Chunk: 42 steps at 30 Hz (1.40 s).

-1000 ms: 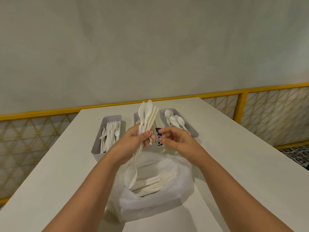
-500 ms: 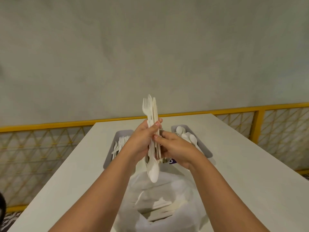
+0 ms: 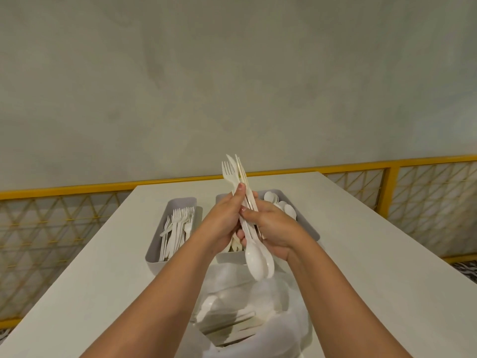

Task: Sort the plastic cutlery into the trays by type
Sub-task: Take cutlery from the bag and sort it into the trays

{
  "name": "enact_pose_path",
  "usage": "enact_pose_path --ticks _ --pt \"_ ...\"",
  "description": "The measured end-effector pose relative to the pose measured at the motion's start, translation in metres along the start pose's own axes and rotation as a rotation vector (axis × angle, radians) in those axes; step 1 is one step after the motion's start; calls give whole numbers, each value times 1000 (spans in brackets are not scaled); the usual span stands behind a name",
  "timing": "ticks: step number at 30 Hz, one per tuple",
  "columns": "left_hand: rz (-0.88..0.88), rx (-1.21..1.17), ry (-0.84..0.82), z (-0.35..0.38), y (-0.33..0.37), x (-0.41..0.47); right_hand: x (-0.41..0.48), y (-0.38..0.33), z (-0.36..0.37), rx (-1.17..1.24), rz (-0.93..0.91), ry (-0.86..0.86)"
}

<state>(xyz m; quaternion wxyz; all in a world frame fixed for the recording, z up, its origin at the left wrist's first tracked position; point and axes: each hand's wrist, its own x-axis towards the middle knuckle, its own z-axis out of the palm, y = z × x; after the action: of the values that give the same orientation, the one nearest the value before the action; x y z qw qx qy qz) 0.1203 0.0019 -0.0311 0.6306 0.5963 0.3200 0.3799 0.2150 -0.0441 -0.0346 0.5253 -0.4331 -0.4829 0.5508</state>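
My left hand (image 3: 222,220) and my right hand (image 3: 271,226) both grip an upright bundle of white plastic cutlery (image 3: 238,177) above the trays. A fork head and knife tips stick out on top; spoon bowls (image 3: 259,262) hang below the hands. Three grey trays stand side by side on the white table (image 3: 361,254): the left tray (image 3: 154,262) holds several forks, the middle tray (image 3: 222,198) is mostly hidden behind my hands, the right tray (image 3: 311,228) holds several spoons. A clear plastic bag (image 3: 284,319) with more white cutlery lies in front of the trays.
A yellow railing (image 3: 77,188) with lattice panels runs behind and beside the table, in front of a plain grey wall. Table edges fall away on the left and right.
Both hands closed together round the bundle and lifted it upright; spoon bowls now hang lower below the hands. My view tilted up, so the table sits lower in frame.
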Motion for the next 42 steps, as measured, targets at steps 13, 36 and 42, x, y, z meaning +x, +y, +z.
enact_pose_path --ticks 13,36,42 --pt "30 300 42 -12 10 -1 -2 -1 -5 6 -24 113" --pt "-197 372 -124 -7 -24 -32 14 9 -19 216 -83 435" --pt "-294 144 -82 -12 -24 -29 16 13 -17 213 -94 480"
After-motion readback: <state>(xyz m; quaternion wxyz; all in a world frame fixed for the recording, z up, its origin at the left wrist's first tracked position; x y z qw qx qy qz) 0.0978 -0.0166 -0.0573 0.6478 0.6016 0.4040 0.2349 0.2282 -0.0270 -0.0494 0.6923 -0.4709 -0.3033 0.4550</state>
